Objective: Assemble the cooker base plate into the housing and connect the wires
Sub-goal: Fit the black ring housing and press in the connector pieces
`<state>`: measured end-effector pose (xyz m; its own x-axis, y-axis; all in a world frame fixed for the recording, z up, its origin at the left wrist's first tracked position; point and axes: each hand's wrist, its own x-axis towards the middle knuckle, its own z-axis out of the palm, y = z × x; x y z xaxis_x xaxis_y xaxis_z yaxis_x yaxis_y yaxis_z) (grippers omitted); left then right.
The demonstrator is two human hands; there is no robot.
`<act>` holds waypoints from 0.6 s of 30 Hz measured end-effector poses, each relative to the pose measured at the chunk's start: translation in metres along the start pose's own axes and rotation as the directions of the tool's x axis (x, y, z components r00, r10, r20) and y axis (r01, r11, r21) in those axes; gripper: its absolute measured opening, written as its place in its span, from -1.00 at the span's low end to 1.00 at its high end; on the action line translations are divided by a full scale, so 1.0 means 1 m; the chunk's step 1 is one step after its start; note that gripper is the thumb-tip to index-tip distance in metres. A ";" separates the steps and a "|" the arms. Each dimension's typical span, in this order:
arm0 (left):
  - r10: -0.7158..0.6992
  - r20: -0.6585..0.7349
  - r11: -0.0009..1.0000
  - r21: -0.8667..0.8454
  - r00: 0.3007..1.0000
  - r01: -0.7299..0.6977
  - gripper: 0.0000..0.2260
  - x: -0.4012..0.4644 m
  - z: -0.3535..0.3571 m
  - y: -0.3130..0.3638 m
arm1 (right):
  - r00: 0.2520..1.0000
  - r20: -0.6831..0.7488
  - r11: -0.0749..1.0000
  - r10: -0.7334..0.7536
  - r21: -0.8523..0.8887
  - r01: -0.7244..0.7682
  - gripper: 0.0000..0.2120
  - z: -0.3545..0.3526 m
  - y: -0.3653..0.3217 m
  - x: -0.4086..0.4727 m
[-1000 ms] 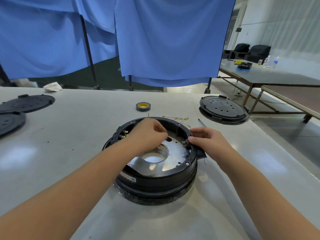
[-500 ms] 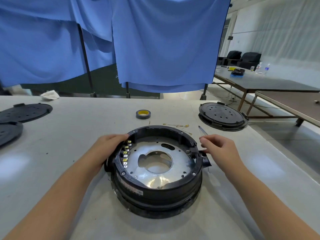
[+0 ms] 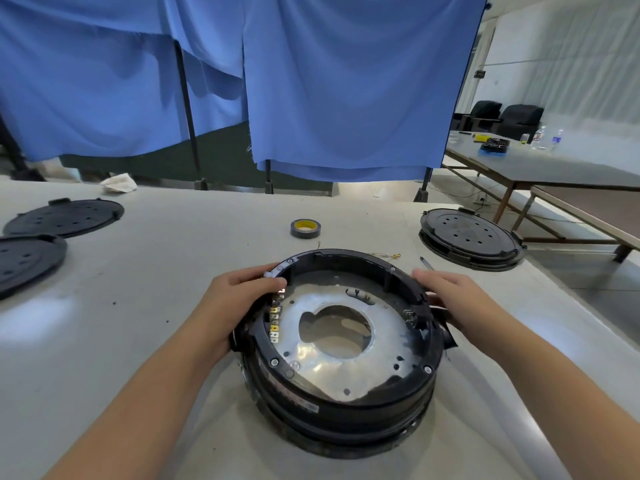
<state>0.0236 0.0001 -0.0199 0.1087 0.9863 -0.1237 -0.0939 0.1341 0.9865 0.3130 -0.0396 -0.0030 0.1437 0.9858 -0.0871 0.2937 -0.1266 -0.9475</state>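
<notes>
Housing point(image 3: 341, 403): black ring, on the table point(image 3: 156, 271) directly before you. Base plate point(image 3: 346, 362): silver, centre hole, seated inside the housing. Terminal strip point(image 3: 275, 318): on the inner wall at 9 o'clock. Your left hand point(image 3: 235, 299): grip curled over the housing rim at 10 o'clock, thumb on top. Your right hand point(image 3: 450, 292): fingers nearly straight, laid on the outer rim at 2 o'clock. Tape roll point(image 3: 305, 227): at 12 o'clock, apart from the housing. Black lids point(image 3: 64, 216): far at 10 o'clock.
</notes>
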 end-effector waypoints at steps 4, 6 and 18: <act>-0.049 0.003 0.994 -0.095 0.999 0.049 -0.74 0.000 -0.002 0.006 | 0.999 0.010 0.999 -0.040 -0.023 0.040 -0.86 0.004 0.002 -0.009; -0.126 0.023 0.988 -0.086 0.992 0.127 -0.70 -0.001 -0.004 0.007 | 0.997 -0.062 0.999 -0.039 0.001 0.039 -0.82 0.009 0.002 -0.010; -0.224 0.080 0.971 0.102 0.971 0.215 -0.75 -0.004 -0.010 0.005 | 0.978 -0.125 0.983 -0.169 0.046 0.176 -0.77 0.015 -0.010 -0.004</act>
<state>0.0130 -0.0021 -0.0155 0.2058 0.9205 -0.3322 0.0332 0.3327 0.9424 0.2957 -0.0407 0.0024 0.2090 0.9712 0.1139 0.2709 0.0544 -0.9611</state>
